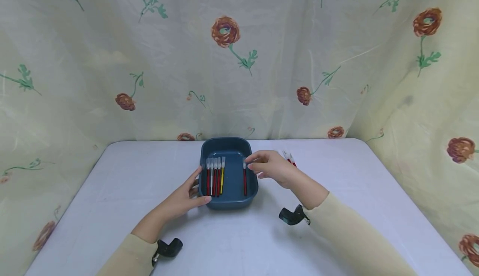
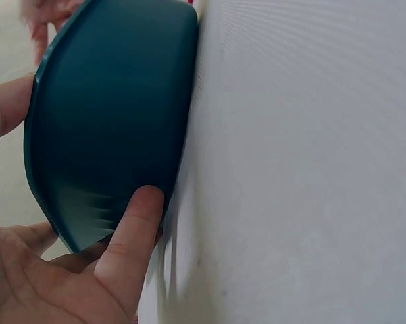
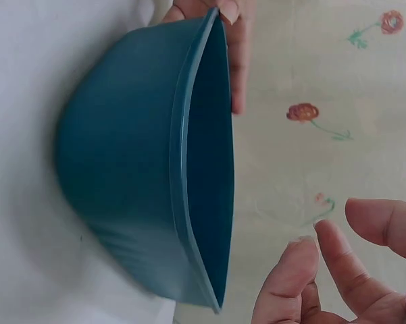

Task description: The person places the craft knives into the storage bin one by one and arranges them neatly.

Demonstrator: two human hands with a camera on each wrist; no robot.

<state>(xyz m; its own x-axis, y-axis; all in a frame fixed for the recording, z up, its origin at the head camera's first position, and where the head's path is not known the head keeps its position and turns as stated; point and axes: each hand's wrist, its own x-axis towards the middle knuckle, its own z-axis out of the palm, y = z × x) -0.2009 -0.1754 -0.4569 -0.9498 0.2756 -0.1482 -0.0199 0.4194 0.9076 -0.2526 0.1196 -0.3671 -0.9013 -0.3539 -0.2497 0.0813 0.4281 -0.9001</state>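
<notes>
A deep blue plastic basin [image 1: 235,203] stands in the middle of the table. My left hand [image 1: 186,197] holds its near left corner, thumb on the near end and fingers along the left side. Inside, several slim pen-like sticks [image 1: 215,178] with clear caps lie side by side at the left, in red, white and yellow. One red stick [image 1: 245,180] lies apart along the right side, cap pointing away. Over the right rim hovers my right hand [image 1: 272,168], fingertips close to that cap. Its bent fingers [image 3: 344,260] stand apart with nothing between them in the right wrist view.
More red sticks [image 1: 290,158] with clear caps lie on the white table [image 1: 149,172] beyond the right hand, partly hidden by it. A floral curtain [image 1: 262,80] hangs behind the table and along both sides. Each wrist carries a black camera mount [image 1: 293,215].
</notes>
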